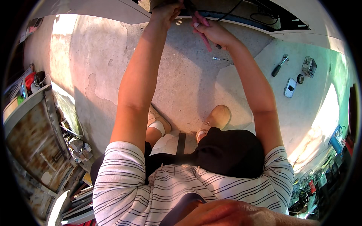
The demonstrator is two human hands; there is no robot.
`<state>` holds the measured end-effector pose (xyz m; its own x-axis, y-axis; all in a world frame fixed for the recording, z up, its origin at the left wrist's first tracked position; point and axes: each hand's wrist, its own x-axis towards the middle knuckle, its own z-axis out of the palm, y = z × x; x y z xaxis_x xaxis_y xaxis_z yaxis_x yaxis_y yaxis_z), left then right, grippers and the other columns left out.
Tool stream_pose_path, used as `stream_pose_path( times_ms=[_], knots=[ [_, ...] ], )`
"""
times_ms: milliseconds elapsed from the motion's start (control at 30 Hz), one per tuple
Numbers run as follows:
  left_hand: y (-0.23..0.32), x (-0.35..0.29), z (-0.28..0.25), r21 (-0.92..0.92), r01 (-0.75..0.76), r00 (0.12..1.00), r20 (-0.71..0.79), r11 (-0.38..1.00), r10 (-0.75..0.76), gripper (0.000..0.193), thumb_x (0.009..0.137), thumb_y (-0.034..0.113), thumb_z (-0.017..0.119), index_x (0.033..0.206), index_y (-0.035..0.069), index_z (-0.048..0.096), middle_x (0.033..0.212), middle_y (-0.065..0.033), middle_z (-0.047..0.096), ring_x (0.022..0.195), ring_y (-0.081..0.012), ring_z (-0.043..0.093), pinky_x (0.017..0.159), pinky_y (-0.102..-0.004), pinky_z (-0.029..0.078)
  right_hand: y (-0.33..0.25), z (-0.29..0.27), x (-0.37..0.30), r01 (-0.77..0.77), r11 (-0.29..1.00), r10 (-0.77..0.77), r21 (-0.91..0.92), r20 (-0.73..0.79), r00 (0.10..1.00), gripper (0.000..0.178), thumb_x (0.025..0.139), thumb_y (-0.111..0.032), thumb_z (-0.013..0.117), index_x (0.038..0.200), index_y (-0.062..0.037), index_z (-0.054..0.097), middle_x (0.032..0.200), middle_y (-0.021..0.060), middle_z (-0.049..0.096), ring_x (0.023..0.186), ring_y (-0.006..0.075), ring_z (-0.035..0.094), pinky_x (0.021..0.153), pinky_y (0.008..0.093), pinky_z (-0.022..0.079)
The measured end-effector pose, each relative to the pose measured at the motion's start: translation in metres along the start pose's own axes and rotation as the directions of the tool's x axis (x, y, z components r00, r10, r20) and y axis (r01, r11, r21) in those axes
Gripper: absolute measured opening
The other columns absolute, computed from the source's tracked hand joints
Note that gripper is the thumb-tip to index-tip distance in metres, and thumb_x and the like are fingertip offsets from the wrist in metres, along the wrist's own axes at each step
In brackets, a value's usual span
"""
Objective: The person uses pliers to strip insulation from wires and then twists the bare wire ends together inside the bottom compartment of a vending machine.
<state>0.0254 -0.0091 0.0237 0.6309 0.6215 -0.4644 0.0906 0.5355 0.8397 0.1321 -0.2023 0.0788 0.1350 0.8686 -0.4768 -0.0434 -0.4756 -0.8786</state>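
At the top edge, my right hand point(217, 32) is closed around red-handled pliers point(205, 40). The pliers' dark head points up and away, toward the opening in a white panelled body point(316, 35). A small dark tip pokes out below the right hand; I cannot make out what it belongs to. My left hand point(166, 14) is raised beside the pliers' head, fingers curled at the edge of the opening. Whatever it grips is dark and mostly cut off by the frame. Black cables point(264, 17) lie inside the opening, right of my hands.
On the concrete floor to the right lie a ratchet wrench point(279, 67), a small metallic box point(309, 67), a round black part point(300, 79) and a white device with a screen point(290, 87). A slim metal piece point(220, 59) lies nearer. Rusty panels point(34, 139) and clutter stand left.
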Motion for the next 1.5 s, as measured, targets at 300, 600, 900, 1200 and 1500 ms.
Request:
stream_pose_path(
  times_ms=[300,600,900,1200,1500],
  knots=[
    [-0.004,0.011,0.000,-0.052,0.021,1.000,-0.006,0.998,-0.022,0.002,0.092,0.011,0.067,0.090,0.009,0.065,0.068,-0.0027,0.062,0.049,-0.0100,0.048,0.045,-0.0233,0.040,0.022,0.015,0.016,0.019,0.997,-0.008,0.081,-0.141,0.990,0.046,0.103,-0.038,0.046,0.140,-0.0119,0.049,0.074,0.0018,0.055,0.054,0.0149,0.054,0.040,0.0325,0.045],
    [-0.002,0.014,-0.005,-0.361,0.079,0.996,0.000,0.929,-0.085,0.007,0.095,0.008,0.060,0.100,0.012,0.064,0.081,-0.0029,0.066,0.077,-0.0166,0.066,0.078,-0.0346,0.060,0.027,0.001,0.013,0.000,0.993,0.021,0.122,-0.174,0.985,0.041,0.103,-0.036,0.047,0.131,-0.0075,0.055,0.091,0.0058,0.067,0.071,0.0157,0.065,0.055,0.0322,0.053],
    [0.012,-0.014,-0.007,-0.397,0.206,0.975,0.157,0.894,-0.155,0.013,0.099,0.004,0.053,0.106,0.009,0.062,0.098,-0.0080,0.070,0.092,-0.0226,0.069,0.085,-0.0367,0.060,0.031,-0.002,-0.027,0.104,0.983,-0.087,0.153,-0.115,0.990,0.048,0.103,-0.027,0.052,0.144,-0.0037,0.045,0.118,0.0064,0.064,0.111,0.0126,0.059,0.101,0.0287,0.044],
    [0.012,-0.017,-0.021,-0.268,0.273,0.958,0.161,0.924,-0.236,0.014,0.100,0.004,0.050,0.110,0.007,0.059,0.108,-0.0121,0.069,0.096,-0.0214,0.069,0.081,-0.0364,0.060,0.034,-0.003,-0.035,0.159,0.915,-0.247,-0.370,-0.203,0.948,0.042,0.099,-0.026,0.055,0.136,-0.0068,0.052,0.111,0.0101,0.068,0.101,0.0265,0.064,0.088,0.0386,0.049],
    [0.016,-0.017,-0.021,0.074,0.193,0.979,0.044,0.978,-0.197,0.015,0.095,0.007,0.060,0.108,0.009,0.065,0.102,-0.0044,0.071,0.094,-0.0154,0.068,0.079,-0.0376,0.059,0.022,-0.011,-0.035,0.099,0.760,-0.296,-0.642,-0.208,0.932,0.036,0.095,-0.025,0.057,0.125,-0.0056,0.058,0.115,0.0211,0.065,0.106,0.0404,0.061,0.091,0.0453,0.049]
  ],
)
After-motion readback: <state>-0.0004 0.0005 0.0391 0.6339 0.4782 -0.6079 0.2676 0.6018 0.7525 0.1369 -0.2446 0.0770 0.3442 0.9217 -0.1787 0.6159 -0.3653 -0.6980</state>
